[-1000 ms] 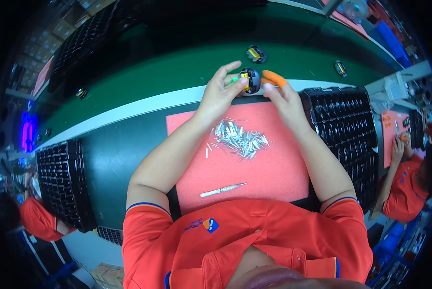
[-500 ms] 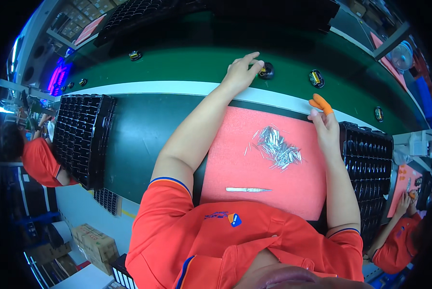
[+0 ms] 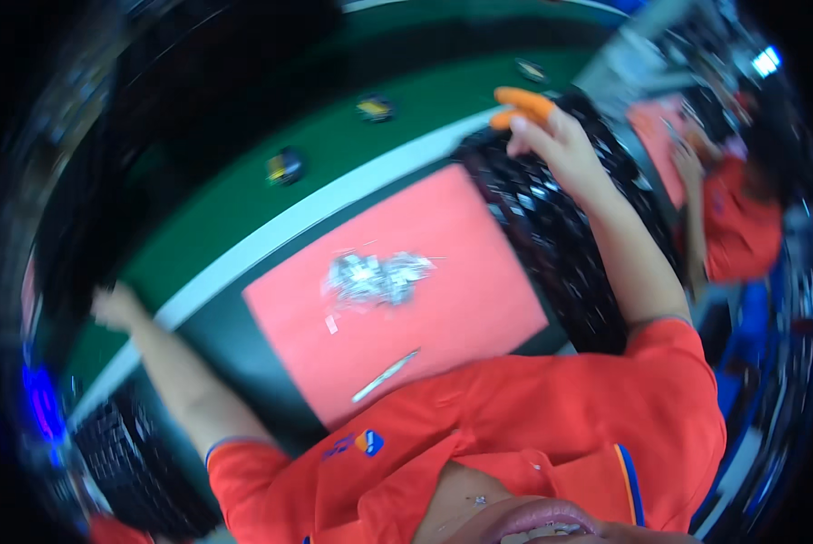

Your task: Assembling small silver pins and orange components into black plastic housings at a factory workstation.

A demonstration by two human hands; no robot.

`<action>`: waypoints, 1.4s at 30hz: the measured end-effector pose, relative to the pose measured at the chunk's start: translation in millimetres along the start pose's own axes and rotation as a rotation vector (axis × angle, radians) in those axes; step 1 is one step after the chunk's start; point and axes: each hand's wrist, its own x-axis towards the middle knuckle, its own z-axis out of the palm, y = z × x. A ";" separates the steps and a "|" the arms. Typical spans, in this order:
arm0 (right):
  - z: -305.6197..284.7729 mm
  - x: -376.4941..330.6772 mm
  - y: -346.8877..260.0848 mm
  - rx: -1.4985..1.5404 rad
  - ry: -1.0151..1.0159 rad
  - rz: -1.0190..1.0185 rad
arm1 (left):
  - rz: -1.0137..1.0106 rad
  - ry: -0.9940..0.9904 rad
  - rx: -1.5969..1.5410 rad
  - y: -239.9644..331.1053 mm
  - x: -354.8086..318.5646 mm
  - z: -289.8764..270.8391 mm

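Observation:
The picture is tilted and blurred. My left hand [image 3: 116,308] is stretched far out to the left, at the edge of the green belt [image 3: 243,227] beside a dark tray; blur hides whether it holds anything. My right hand [image 3: 551,136], with orange finger covers on thumb and forefinger, hovers over the black slotted tray [image 3: 551,236] on the right; nothing shows clearly between its fingers. Between my arms lies a red mat [image 3: 443,290] with a pile of small shiny metal parts [image 3: 375,276] and a thin metal tool [image 3: 384,376].
Small round dark parts [image 3: 284,168] [image 3: 375,109] ride on the green belt, which has a white front strip. Another black tray [image 3: 125,444] sits at lower left. A co-worker in an orange shirt [image 3: 742,218] works at a red mat on the right.
My head has swung and tilted. My left hand has left the round part on the belt and swept far to the left. My right hand stays over the right tray.

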 end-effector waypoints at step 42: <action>115.4 2.3 -10.5 -0.462 -0.101 -0.188 | -0.084 -1.549 -2.012 259.6 -217.9 -280.9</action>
